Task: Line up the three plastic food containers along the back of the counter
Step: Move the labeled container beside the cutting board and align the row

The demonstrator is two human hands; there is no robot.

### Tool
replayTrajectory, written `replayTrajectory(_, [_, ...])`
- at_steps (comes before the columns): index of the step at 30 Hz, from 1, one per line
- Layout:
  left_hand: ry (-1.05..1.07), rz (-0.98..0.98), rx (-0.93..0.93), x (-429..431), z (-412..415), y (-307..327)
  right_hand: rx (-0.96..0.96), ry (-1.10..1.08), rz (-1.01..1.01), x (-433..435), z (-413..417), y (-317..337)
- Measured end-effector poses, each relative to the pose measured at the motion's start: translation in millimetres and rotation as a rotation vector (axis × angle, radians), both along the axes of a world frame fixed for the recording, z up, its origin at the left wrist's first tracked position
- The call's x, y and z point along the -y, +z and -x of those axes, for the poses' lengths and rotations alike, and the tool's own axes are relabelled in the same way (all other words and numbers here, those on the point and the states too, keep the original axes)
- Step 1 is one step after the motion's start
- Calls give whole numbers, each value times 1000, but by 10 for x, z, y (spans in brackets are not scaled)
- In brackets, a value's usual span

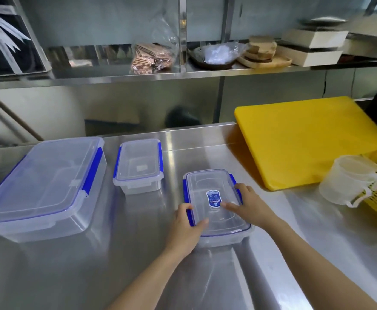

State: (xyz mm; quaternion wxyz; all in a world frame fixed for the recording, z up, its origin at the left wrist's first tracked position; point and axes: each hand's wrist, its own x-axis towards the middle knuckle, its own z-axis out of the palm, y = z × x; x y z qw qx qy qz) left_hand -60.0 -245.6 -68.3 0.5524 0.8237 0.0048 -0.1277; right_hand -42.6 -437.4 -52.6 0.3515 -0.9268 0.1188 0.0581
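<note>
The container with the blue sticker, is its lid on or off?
On. The labelled container has its lid seated flat, blue side clips down.

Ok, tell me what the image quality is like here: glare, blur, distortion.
Head view: the steel counter throws broad glare streaks and mirrors the three clear containers. The upper shelf and its clutter are soft and smeared. Wide-angle bending bows the large container at the left edge. Both hands, left and right, on the labelled container, are fairly sharp.

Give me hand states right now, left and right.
Left hand: gripping the labelled container at its left side.
Right hand: gripping the same container, fingers on the lid.
</note>
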Motion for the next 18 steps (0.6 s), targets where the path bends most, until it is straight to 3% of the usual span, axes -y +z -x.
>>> replayTrajectory(2, [-166,-70,54,-23,53,-6,-60,171,-130,74,49,51])
replayTrajectory(5, [-376,-429,167,-25,89,-59,-291,458,-183,207,129,125])
replayTrajectory(7, [-408,-606,248,-18,79,-117,-328,523,-172,280,99,110])
replayTrajectory(11, [-380,-651,319,-5,-87,-172,-270,534,-86,322,-88,48])
replayTrajectory(18, [-249,-719,369,89,-808,-52,-130,457,-120,360,-701,39])
